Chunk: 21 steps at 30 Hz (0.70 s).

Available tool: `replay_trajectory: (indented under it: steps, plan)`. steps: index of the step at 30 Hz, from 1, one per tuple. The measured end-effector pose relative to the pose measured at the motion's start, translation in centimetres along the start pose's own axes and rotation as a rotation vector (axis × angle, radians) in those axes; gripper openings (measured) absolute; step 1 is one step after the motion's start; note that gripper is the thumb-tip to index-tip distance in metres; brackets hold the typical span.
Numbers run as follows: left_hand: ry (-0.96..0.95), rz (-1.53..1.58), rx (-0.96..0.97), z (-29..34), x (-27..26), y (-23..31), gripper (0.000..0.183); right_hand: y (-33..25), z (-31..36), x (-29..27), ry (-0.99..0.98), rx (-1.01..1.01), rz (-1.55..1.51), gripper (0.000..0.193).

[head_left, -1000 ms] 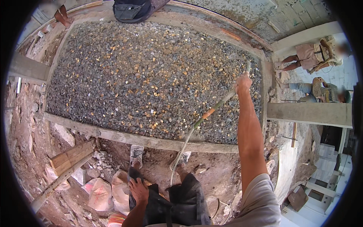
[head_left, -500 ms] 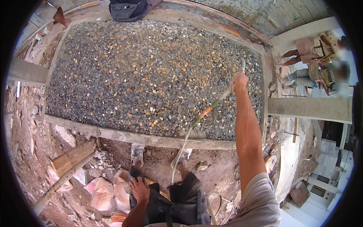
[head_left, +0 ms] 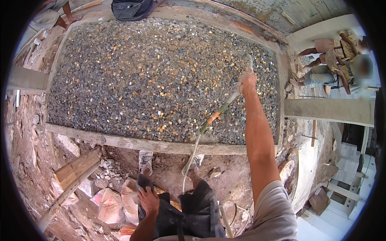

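My right hand (head_left: 247, 81) is closed around a pale hose (head_left: 232, 96) and holds it out over the right part of a bed of wet-looking grey and tan gravel (head_left: 152, 88). The hose's curved end points away from me. Lower down, the hose has a green stretch and an orange wrap, then runs over the near concrete edge (head_left: 173, 147) toward my feet. My left hand (head_left: 148, 201) rests with fingers spread on the dark cloth at my left knee (head_left: 144, 182). Whether water leaves the hose I cannot make out.
A dark backpack (head_left: 130, 9) lies at the far edge. Two people (head_left: 341, 60) are at the right; another person's leg (head_left: 60, 20) shows at far left. Concrete beams (head_left: 329, 110) flank the bed. A wooden plank (head_left: 76, 168), stones and sacks (head_left: 108, 205) lie near left.
My right hand and the hose end have shifted slightly left. A person's legs have come into view at the far left. The left hand stays at the knee.
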State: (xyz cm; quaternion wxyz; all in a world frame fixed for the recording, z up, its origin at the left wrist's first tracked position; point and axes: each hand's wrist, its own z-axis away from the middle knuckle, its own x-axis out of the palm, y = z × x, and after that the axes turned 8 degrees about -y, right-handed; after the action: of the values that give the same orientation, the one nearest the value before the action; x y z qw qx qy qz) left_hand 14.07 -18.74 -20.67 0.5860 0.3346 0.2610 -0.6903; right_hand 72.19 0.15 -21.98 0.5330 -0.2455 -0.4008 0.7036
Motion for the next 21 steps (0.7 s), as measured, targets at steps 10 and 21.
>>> replay_trajectory:
  steps: [10, 21]
  plan:
    - [0.008, 0.006, 0.035, -0.1, 0.4, -0.4, 0.022, 0.0, -0.5, -0.9, 0.083, -0.065, 0.136, 0.040]
    - [-0.033, -0.025, 0.015, -0.3, -0.5, 0.1, 0.022, -0.1, -2.0, -3.3, 0.164, -0.083, 0.235, 0.045]
